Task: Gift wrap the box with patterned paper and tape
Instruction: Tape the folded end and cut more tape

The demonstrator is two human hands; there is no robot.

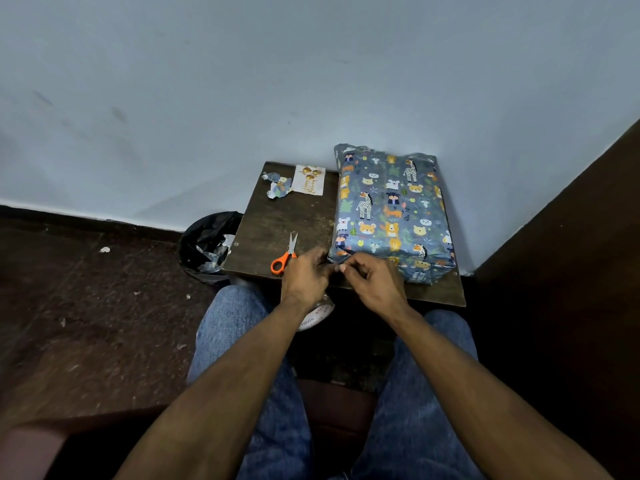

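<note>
Box (388, 209) wrapped; left hand (304, 275) & right hand (375, 282) grip pinched at near corner, tape betw. fingertips unclear.

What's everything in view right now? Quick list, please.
box: one, wrapped in blue animal-print paper, table's right side
scissors: one, orange handles, table's near left
card: one, white with gold, table's far edge
paper scrap: one, blue, left of card
tape roll: one, white, lettered, below left wrist
bin: one, black, scraps inside, floor left of table
table: one, dark brown
left hand: pinching at box's near left corner
right hand: pinching beside it
</note>
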